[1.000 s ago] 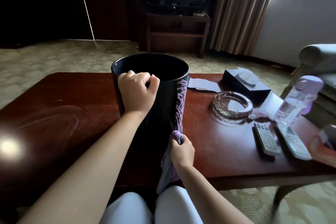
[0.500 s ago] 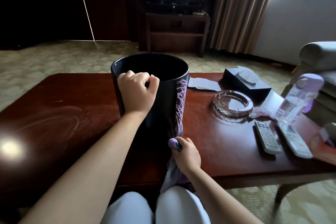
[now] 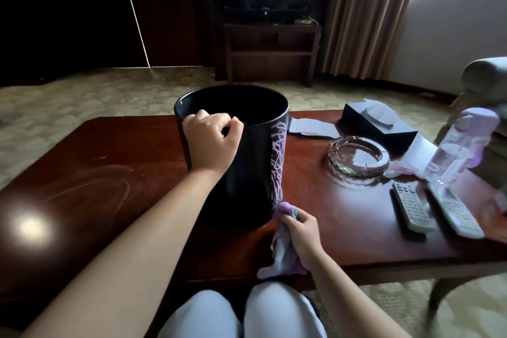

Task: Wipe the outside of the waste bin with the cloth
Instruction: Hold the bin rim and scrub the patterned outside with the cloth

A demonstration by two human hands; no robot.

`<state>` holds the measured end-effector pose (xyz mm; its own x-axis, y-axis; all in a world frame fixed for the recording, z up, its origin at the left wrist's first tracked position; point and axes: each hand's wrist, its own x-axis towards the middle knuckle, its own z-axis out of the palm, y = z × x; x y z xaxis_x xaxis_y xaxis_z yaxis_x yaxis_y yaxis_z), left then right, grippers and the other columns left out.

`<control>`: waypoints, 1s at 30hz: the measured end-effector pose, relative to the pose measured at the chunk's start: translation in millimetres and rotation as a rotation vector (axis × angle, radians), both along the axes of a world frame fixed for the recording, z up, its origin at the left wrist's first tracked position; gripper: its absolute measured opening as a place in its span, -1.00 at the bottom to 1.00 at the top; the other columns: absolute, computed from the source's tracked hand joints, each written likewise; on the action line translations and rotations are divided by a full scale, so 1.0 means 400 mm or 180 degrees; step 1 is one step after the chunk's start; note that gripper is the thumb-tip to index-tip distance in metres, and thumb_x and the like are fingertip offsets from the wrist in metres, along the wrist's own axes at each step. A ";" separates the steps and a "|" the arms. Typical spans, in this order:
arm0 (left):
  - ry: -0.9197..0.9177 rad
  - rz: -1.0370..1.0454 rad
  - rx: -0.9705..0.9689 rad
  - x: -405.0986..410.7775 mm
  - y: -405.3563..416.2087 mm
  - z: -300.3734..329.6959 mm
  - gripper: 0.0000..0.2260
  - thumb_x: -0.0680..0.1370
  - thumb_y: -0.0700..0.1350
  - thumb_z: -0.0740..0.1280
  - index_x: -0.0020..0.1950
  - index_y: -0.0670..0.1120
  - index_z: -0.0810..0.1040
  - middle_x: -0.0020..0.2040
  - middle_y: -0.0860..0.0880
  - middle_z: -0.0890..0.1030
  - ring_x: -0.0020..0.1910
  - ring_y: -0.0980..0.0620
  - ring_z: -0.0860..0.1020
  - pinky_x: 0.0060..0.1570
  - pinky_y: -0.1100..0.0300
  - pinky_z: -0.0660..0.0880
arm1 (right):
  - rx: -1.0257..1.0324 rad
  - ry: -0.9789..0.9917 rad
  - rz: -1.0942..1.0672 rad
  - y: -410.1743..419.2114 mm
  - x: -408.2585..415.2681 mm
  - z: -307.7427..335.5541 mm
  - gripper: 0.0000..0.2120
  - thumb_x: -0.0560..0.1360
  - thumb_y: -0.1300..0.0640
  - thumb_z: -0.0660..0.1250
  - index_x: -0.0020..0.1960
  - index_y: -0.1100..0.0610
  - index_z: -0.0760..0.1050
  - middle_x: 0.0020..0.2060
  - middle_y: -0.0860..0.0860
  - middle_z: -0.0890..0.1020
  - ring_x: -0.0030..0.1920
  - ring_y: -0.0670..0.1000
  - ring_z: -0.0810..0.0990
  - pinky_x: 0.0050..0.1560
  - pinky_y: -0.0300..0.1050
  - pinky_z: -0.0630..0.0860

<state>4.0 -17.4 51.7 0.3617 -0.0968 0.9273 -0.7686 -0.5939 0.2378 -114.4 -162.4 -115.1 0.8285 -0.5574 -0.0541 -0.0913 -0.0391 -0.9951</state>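
Note:
A round black waste bin point(image 3: 252, 173) stands upright on the dark red wooden table point(image 3: 115, 167), with pale purple scribbles down its right side. My left hand point(image 3: 211, 143) is closed over the bin's near rim. My right hand point(image 3: 300, 230) is closed on a purple cloth point(image 3: 282, 250), bunched against the bin's lower right corner at table level. The loose end of the cloth hangs over the table's near edge above my knees.
To the right on the table lie a glass ashtray point(image 3: 358, 156), a black tissue box point(image 3: 378, 122), two remote controls point(image 3: 411, 207), a clear bottle with a purple cap point(image 3: 456, 145) and a paper slip point(image 3: 310, 126). A grey armchair point(image 3: 488, 74) stands at far right.
My right hand has slid the cloth down the bin's right side to its base and slightly rightward. My left hand has stayed on the rim.

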 end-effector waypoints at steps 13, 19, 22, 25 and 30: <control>0.0258 0.0069 0.0256 -0.004 -0.012 0.022 -0.65 0.46 -0.02 0.17 -0.49 -0.01 0.15 -0.57 0.02 0.29 -0.49 -0.10 0.36 -0.25 0.11 0.30 | 0.1472 -0.0359 -0.0628 -0.028 -0.014 0.026 -0.85 0.45 0.30 0.35 -0.28 0.17 0.61 -0.44 0.04 0.57 -0.35 0.02 0.48 -0.19 -0.08 0.44; 0.0452 0.0081 -0.0046 -0.006 -0.047 0.013 -0.68 0.40 -0.04 0.17 -0.53 -0.04 0.16 -0.59 0.07 0.18 -0.53 -0.01 0.22 -0.27 0.11 0.28 | 0.1483 -0.0372 -0.0570 -0.027 -0.020 0.020 -0.85 0.45 0.29 0.35 -0.27 0.16 0.63 -0.45 0.03 0.56 -0.38 0.01 0.47 -0.18 -0.05 0.45; 0.0569 -0.0143 0.0037 0.019 -0.015 0.022 -0.67 0.37 -0.02 0.14 -0.54 0.01 0.07 -0.60 0.12 0.11 -0.53 0.00 0.20 -0.23 0.09 0.31 | 0.1381 -0.0381 -0.0539 -0.025 -0.017 0.014 -0.85 0.44 0.30 0.35 -0.24 0.15 0.64 -0.43 -0.01 0.58 -0.33 0.01 0.48 -0.13 -0.04 0.43; 0.0706 -0.0255 0.0007 0.033 0.000 0.029 -0.67 0.36 0.01 0.13 -0.54 0.04 0.05 -0.62 0.12 0.12 -0.53 0.03 0.19 -0.17 0.06 0.34 | 0.1279 -0.0410 -0.0470 -0.021 -0.019 0.018 -0.87 0.45 0.31 0.34 -0.22 0.18 0.63 -0.40 0.02 0.59 -0.30 0.02 0.49 -0.17 -0.09 0.45; 0.0785 -0.0246 -0.0091 0.030 -0.007 0.025 -0.67 0.34 0.02 0.13 -0.56 0.05 0.05 -0.63 0.14 0.13 -0.54 0.09 0.20 -0.07 -0.02 0.41 | 0.1204 -0.0496 -0.0428 -0.021 -0.022 0.022 -0.83 0.44 0.34 0.32 -0.24 0.16 0.62 -0.36 0.06 0.58 -0.32 -0.03 0.50 -0.31 -0.25 0.47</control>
